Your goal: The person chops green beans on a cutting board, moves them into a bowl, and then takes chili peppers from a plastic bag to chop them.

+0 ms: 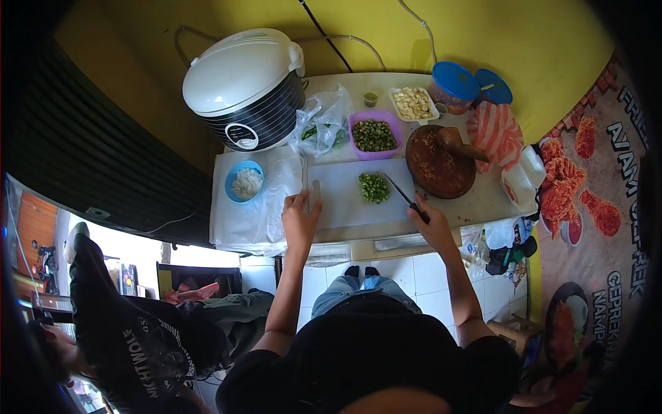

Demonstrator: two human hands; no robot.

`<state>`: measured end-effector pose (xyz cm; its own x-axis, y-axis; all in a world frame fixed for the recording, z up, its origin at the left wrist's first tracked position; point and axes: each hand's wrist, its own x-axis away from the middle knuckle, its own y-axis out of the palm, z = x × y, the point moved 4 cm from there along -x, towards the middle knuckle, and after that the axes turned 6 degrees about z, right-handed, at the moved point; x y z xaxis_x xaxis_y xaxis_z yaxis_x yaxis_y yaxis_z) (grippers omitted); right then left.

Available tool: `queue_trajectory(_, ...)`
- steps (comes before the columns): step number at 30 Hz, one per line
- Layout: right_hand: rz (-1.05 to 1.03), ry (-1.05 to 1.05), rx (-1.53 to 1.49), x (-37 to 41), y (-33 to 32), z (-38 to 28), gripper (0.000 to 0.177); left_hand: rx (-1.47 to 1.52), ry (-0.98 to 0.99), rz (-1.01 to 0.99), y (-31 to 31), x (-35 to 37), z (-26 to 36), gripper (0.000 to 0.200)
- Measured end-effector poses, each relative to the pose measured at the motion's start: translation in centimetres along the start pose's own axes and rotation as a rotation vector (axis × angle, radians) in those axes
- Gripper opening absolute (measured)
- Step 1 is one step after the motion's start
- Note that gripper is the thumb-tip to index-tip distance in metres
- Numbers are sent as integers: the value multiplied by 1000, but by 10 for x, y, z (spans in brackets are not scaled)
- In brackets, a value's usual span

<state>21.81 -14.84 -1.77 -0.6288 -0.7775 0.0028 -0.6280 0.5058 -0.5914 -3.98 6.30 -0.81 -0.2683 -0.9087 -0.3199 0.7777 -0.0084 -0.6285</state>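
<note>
1. Rice (246, 184) sits in a blue bowl (229, 188).
2. My left hand (299, 219) is by the white board (339, 210); I can't tell if it pinches anything. Fingertips are best curled, steadying the board.
3. Chopped greens (373, 188) lie mid-board (a tight heap cuts evenly).
4. My right hand (430, 225) grips the knife (401, 191), whose tip is best kept low beside them.
</note>
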Motion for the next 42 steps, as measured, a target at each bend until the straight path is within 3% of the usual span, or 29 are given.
queue_trajectory(5,-10,-33,-144,-8,2,10,59,158,-133,-39,5,-3,-16,42)
queue_trajectory(14,-26,19,-237,-12,4,24,57,92,-36,-48,0,1,-6,47)
queue_trajectory(20,-60,98,-379,-10,8,33,55,170,-96,-204,-1,-9,-9,52)
queue_trajectory(26,-137,306,-558,-3,2,25,49,250,-135,-310,10,-4,-11,82)
queue_trajectory(29,-127,386,-609,0,-2,13,45,251,-38,-286,0,6,18,105)
queue_trajectory(32,-137,408,-655,1,-2,14,33,119,271,-317,-1,15,28,126)
queue_trajectory(35,-181,417,-717,2,-1,19,28,90,165,-404,4,14,19,133)
queue_trajectory(42,-263,424,-819,6,-5,16,29,73,177,-379,3,18,16,125)
